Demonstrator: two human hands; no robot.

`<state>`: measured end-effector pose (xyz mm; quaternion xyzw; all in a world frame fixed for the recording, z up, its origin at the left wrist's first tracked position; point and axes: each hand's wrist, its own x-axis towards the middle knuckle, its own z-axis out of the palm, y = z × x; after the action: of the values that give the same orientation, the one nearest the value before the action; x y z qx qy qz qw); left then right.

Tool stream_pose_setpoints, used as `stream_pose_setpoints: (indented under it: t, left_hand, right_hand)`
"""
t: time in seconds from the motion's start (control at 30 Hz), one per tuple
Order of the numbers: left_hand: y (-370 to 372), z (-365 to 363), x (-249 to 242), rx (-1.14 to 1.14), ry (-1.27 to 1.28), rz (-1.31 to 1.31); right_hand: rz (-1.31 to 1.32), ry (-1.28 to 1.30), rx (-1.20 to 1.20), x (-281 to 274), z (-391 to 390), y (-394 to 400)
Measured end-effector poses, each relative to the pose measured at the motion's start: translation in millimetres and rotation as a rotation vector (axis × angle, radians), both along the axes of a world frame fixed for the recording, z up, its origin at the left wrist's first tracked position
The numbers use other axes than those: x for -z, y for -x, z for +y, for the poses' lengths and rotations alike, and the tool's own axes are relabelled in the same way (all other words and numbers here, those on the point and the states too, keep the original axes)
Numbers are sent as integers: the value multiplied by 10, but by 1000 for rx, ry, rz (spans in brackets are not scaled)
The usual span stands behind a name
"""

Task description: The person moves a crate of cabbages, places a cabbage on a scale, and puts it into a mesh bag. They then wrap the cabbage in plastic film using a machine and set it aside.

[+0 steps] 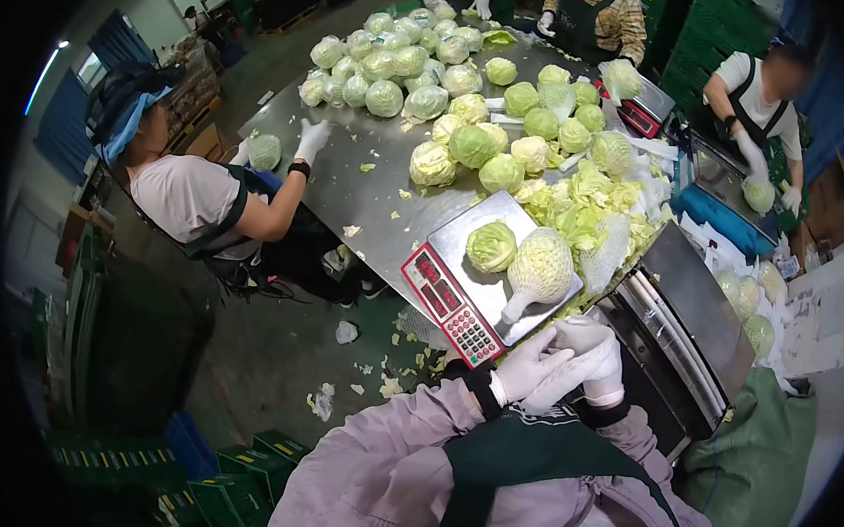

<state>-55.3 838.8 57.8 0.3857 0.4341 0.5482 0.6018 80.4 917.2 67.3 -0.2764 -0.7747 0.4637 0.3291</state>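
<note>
Both my hands wear white gloves and meet just below the scale. My left hand is next to the scale's near corner, its fingers reaching to a whitish thing between the hands. My right hand is closed around this pale, folded item, which looks like netting or a glove and cannot be made out. On the steel plate of the red-framed scale rest a bare cabbage and, touching distance to its right, a cabbage in white foam netting, whose gathered end points toward my hands. Red digits glow on the scale's display.
Loose cabbages and trimmed leaves lie beyond the scale, with wrapped cabbages farther back. A co-worker stands left holding a cabbage; another works at right. Steel rollers are right of my hands.
</note>
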Motion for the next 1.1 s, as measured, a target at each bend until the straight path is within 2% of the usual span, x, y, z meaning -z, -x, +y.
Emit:
stream_pose_setpoints:
  t: [0.03, 0.07, 0.13, 0.17, 0.23, 0.3, 0.37, 0.5, 0.57, 0.63, 0.7, 0.73, 0.77, 0.8, 0.83, 0.87, 0.93, 0.97, 1.0, 1.03, 1.07, 1.1]
  left_hand:
    - [17, -8, 51, -5, 2, -3]
    - [44, -5, 11, -10, -21, 51]
    - [78, 19, 51, -49, -39, 90]
    - [115, 31, 34, -57, -36, 83]
    - [186, 15, -15, -83, 110, 156]
    - [235, 48, 147, -165, 22, 229]
    - [279, 64, 244, -116, 122, 218]
    - [296, 68, 323, -68, 94, 271]
    - [273, 64, 385, 13, 8, 218]
    - [260, 95, 462, 47, -26, 177]
    - [280, 164, 319, 29, 217, -511]
    - [333, 178, 261, 71, 279, -676]
    - [384, 192, 172, 75, 282, -678]
    - [430, 212, 100, 57, 295, -805]
    - [458, 225, 70, 38, 309, -933]
    - [474, 231, 75, 30, 306, -971]
    - [466, 270, 255, 85, 249, -990]
    - [465, 271, 319, 138, 194, -1009]
    - [577, 199, -3, 213, 477, -1057]
    - [622, 159, 179, 665, 212, -1207]
    - [573, 116, 311, 542, -166, -599]
    - [489, 45, 336, 382, -501, 21]
  right_hand:
    - [-63, -19, 118, 175, -45, -15]
    - [-66, -19, 113, 121, -105, 47]
    - [478, 550, 348, -48, -224, 208]
    - [468, 553, 343, -17, -185, 173]
    - [179, 298, 201, 85, -143, 22]
    - [-182, 203, 182, -237, -133, 78]
    - [-148, 274, 269, 533, -25, -209]
    - [-215, 97, 137, 266, -4, -169]
    - [62, 477, 108, 255, -16, -189]
    - [87, 488, 40, 405, 37, -265]
    - [424, 1326, -96, 513, 84, -286]
    - [589, 1674, -266, 546, 101, -332]
    - [593, 1650, -160, 256, -5, -151]
    - [537, 1490, -47, 97, -139, -18]
    - [478, 1328, 60, 24, -217, 48]
    - [476, 1330, 62, 80, -199, 3]
    - [321, 1035, -410, 240, -76, -162]
    - [318, 1195, -448, 235, 28, -222]
    - [455, 1159, -311, 44, 34, -88]
    - [589, 1118, -172, -138, 10, 33]
    - [743, 1174, -110, 198, 153, -150]
    - [768, 1182, -226, 147, 213, -133]
